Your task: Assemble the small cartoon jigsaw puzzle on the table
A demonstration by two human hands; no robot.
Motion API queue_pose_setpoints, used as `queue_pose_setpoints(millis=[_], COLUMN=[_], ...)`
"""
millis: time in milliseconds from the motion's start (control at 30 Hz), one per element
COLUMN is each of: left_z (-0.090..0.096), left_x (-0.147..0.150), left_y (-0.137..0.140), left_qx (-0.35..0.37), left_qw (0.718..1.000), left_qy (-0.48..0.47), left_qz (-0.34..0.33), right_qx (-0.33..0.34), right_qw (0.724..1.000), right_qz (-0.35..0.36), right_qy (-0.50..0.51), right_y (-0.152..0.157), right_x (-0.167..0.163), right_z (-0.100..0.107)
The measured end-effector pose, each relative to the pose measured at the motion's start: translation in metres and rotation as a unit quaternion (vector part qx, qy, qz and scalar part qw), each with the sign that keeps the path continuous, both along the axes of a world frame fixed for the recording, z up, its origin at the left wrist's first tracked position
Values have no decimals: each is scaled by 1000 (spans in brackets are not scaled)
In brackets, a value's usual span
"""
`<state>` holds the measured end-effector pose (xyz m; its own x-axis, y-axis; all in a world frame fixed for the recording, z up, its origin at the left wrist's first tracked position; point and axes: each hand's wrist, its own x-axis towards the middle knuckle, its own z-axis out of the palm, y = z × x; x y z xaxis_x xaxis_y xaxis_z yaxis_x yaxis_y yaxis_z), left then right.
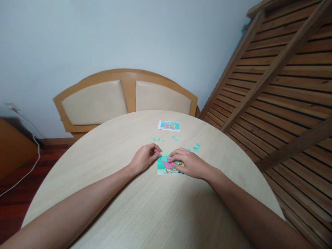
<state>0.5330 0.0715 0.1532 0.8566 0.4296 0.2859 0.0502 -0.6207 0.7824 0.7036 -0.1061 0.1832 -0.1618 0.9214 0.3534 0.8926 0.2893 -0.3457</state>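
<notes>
A partly assembled jigsaw puzzle (162, 171) lies flat on the round table, showing a pink starfish figure and a yellow figure on teal. My left hand (146, 156) is at its upper left corner, fingers curled and thumb drawn in; whatever is between the fingertips is too small to make out. Over the puzzle's right half rests my right hand (188, 164), fingers stretched and thumb apart, hiding part of the picture. Loose teal puzzle pieces (158, 139) lie just beyond my left hand, and more pieces (196, 149) lie past my right.
Farther back on the pale wooden table (116, 207) is a reference picture card (169, 126) with the same two figures. A padded wooden headboard (129, 90) stands behind the table against the wall. Slatted wood (285, 86) leans at the right. A white cable (38, 152) hangs at left.
</notes>
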Motion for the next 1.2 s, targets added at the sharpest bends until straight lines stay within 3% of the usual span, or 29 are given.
queue_pose_setpoints(millis=[133, 400, 867, 1200], left_z=[4, 10, 12, 28], left_x=[-6, -16, -14, -24], left_y=[1, 5, 8, 7], left_qx=[13, 129, 170, 294], left_qw=[1000, 991, 981, 938], left_qy=[5, 38, 13, 37], left_qz=[2, -22, -98, -179], right_qx=[3, -2, -2, -3], right_qw=[1000, 1000, 1000, 1000], right_qz=[3, 4, 4, 0], right_qy=[6, 5, 5, 4], right_y=[0, 0, 0, -1], right_x=[1, 1, 1, 0], right_z=[0, -1, -1, -1])
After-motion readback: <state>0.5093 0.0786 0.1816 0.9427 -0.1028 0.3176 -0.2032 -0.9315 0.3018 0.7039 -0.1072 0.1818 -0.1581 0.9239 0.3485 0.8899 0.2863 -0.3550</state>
